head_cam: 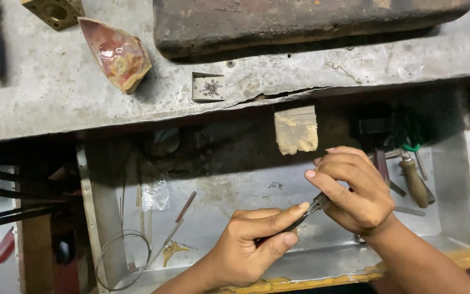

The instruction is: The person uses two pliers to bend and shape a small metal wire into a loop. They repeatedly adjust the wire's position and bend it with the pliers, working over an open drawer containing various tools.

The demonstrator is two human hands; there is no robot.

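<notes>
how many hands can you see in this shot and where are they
2. The left hand is low in the middle, over the metal tray, gripping the pliers. The right hand is just right of it, fingers closed around the pliers' tip. No other person's hands show.

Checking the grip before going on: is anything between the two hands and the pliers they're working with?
Nothing visible. The left hand grips the pliers by the handles, and the right hand closes over the tip, hiding whatever is held there. The wooden peg sits apart, above.
</notes>
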